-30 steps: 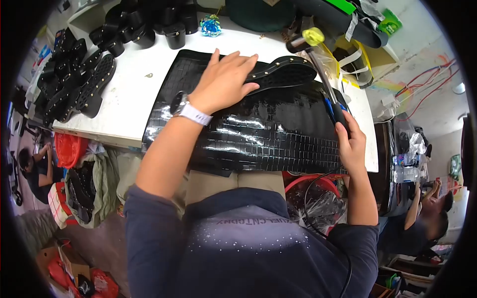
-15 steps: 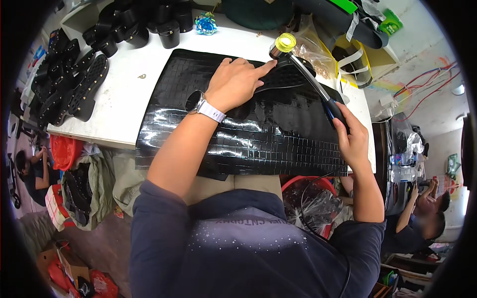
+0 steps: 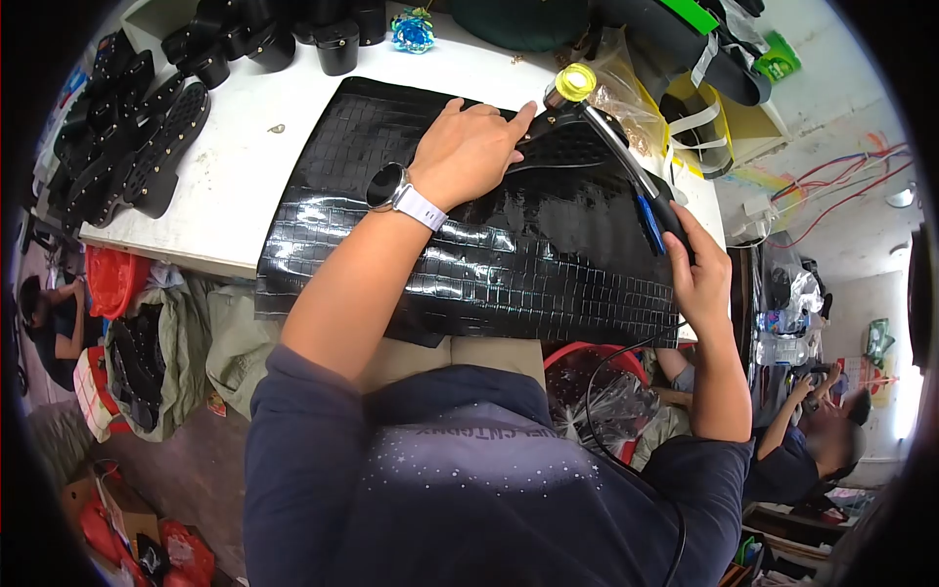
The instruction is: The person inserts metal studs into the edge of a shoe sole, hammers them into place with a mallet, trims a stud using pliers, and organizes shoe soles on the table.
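My right hand (image 3: 700,264) is closed around the dark grip of a hammer (image 3: 626,157) with a metal shaft and a yellow-faced head. The hammer head is over the strap end of a black shoe (image 3: 577,147) with a dimpled footbed; I cannot tell whether they touch. My left hand (image 3: 469,147), with a watch at its wrist, holds the near strap of that shoe between finger and thumb, close beside the hammer head. A small gold stud shows by the fingertips. Part of the shoe is hidden by the hand and hammer. Under it lies a glossy black crocodile-pattern sheet (image 3: 440,264).
Black studded shoes (image 3: 161,152) crowd the left of the white table (image 3: 245,166), with black heeled pieces (image 3: 337,49) behind. A blue ornament (image 3: 413,31) stands at the back. A plastic bag of small studs (image 3: 626,103) sits back right. Other people work at both sides.
The hammer head has shifted slightly right, away from my left fingertips. My left index finger has drawn back a little, and a gold stud now shows near it. The whole view has shifted slightly.
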`<action>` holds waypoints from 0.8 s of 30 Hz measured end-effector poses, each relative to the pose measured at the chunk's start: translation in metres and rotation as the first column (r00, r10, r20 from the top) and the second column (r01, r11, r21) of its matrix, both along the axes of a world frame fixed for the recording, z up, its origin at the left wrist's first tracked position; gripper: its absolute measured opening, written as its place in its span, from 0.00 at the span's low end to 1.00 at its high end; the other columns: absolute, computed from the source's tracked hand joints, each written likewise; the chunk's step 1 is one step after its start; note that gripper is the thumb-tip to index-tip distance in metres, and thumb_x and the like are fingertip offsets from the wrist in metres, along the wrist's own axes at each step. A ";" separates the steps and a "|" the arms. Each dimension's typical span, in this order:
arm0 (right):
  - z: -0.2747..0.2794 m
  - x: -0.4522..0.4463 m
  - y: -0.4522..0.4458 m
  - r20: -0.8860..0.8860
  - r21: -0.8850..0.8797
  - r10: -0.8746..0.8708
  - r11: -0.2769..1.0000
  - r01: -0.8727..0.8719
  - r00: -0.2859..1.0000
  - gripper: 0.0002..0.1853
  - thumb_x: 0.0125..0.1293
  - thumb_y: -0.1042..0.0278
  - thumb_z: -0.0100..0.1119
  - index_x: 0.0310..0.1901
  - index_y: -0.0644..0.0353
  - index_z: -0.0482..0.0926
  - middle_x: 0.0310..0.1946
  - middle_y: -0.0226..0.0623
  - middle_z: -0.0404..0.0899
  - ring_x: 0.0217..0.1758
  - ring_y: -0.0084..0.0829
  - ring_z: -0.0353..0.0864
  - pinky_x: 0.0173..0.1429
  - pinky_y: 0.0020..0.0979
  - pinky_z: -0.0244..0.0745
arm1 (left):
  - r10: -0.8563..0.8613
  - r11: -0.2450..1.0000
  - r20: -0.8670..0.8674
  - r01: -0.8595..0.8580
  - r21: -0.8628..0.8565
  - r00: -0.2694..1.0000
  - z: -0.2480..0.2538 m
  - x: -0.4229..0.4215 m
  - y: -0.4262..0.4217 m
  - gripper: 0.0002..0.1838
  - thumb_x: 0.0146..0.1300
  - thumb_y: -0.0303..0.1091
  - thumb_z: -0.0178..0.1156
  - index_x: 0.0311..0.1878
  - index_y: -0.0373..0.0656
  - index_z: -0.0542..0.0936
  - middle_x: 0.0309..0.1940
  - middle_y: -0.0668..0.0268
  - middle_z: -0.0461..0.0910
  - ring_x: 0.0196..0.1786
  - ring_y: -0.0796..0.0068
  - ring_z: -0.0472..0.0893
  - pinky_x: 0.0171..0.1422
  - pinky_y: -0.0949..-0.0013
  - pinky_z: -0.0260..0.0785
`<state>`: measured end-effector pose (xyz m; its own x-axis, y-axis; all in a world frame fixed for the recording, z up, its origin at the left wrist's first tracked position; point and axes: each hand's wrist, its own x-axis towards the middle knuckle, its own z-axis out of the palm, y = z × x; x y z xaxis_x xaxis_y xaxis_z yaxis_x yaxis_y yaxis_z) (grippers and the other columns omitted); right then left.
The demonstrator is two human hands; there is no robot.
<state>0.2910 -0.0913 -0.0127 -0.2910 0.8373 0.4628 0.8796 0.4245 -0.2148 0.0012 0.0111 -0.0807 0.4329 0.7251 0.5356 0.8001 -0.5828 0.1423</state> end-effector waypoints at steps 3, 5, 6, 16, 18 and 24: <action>0.005 0.000 0.001 -0.043 0.006 -0.008 1.000 0.008 0.999 0.18 0.63 0.73 0.60 0.55 0.61 0.77 0.43 0.51 0.82 0.44 0.47 0.83 0.47 0.36 0.76 | -0.009 1.000 -0.022 0.009 -0.016 1.000 0.006 0.000 -0.005 0.29 0.62 0.39 0.60 0.67 0.61 0.69 0.31 0.64 0.80 0.42 0.66 0.79 0.52 0.60 0.67; 0.007 -0.001 0.002 -0.044 0.034 0.008 0.999 -0.006 0.999 0.18 0.63 0.74 0.60 0.55 0.61 0.77 0.42 0.51 0.82 0.43 0.46 0.83 0.47 0.35 0.76 | -0.017 0.999 -0.060 0.015 -0.042 0.998 0.007 -0.001 -0.003 0.29 0.62 0.38 0.61 0.68 0.61 0.68 0.32 0.64 0.80 0.42 0.64 0.79 0.52 0.59 0.67; 0.008 -0.002 0.002 -0.044 0.048 0.016 0.999 -0.014 0.999 0.18 0.62 0.74 0.60 0.55 0.61 0.77 0.42 0.51 0.82 0.43 0.46 0.83 0.47 0.35 0.76 | -0.025 0.998 -0.052 0.022 -0.056 0.998 0.008 -0.001 -0.004 0.29 0.62 0.38 0.61 0.68 0.61 0.68 0.33 0.64 0.80 0.43 0.64 0.79 0.52 0.59 0.67; 0.017 -0.006 0.006 0.052 0.116 0.060 0.991 -0.066 0.997 0.20 0.61 0.75 0.61 0.57 0.60 0.76 0.31 0.47 0.79 0.31 0.44 0.80 0.39 0.35 0.74 | 0.001 0.999 0.011 -0.001 -0.042 1.000 -0.001 -0.003 0.001 0.30 0.60 0.40 0.63 0.65 0.42 0.69 0.38 0.62 0.82 0.48 0.63 0.79 0.54 0.59 0.67; 0.014 -0.004 0.006 0.086 0.110 0.061 0.991 -0.070 0.994 0.20 0.61 0.75 0.61 0.56 0.60 0.77 0.28 0.45 0.78 0.29 0.43 0.79 0.37 0.35 0.73 | -0.004 0.999 -0.002 0.004 -0.047 1.000 -0.002 -0.002 0.002 0.30 0.60 0.40 0.63 0.64 0.41 0.70 0.38 0.62 0.82 0.48 0.63 0.79 0.54 0.59 0.67; 0.006 -0.002 -0.011 0.106 0.039 0.038 0.998 -0.043 0.994 0.20 0.60 0.76 0.62 0.55 0.60 0.78 0.25 0.42 0.76 0.25 0.39 0.76 0.34 0.33 0.72 | -0.012 0.995 -0.076 0.004 -0.104 0.997 0.006 0.000 0.000 0.28 0.61 0.39 0.62 0.65 0.51 0.70 0.37 0.61 0.82 0.48 0.64 0.80 0.53 0.59 0.67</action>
